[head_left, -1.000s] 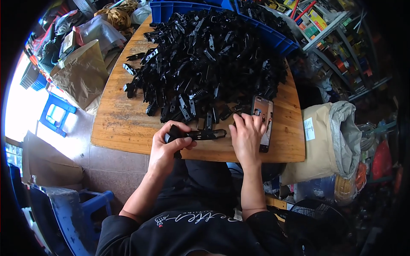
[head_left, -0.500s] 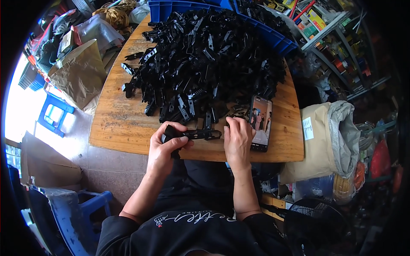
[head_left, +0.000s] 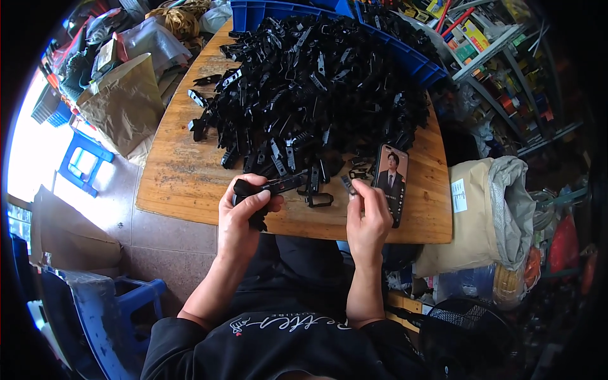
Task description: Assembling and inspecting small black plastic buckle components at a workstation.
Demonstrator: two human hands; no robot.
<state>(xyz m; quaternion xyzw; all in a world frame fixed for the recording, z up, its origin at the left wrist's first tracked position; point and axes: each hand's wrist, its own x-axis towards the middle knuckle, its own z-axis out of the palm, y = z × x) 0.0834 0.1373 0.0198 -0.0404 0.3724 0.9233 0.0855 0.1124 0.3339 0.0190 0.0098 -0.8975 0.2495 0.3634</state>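
My left hand (head_left: pixel 244 204) is closed around a long black slotted part (head_left: pixel 286 184), its far end pointing up and right over the table edge. Below the fingers a dark end of what I hold hangs down. Thumb and fingertips of my right hand (head_left: pixel 370 215) pinch a small greyish piece (head_left: pixel 348 185); its exact kind is too small to tell. Between the hands lies a black part with a loop-shaped end (head_left: pixel 320 200). Just beyond the right fingertips sits a little cluster of small metal-looking pieces (head_left: pixel 361 171).
A large heap of black parts (head_left: pixel 304 88) covers much of the wooden table (head_left: pixel 171 183). A phone (head_left: pixel 391 183) with a lit screen lies beside my right hand. Blue crates (head_left: pixel 418 66) stand behind. A sack (head_left: pixel 472 215) is at the right, blue stools (head_left: pixel 85 161) at the left.
My right hand has shifted slightly right, with the small greyish piece now visible in its fingertips. The part in my left hand has tilted upward. The phone's picture is different.
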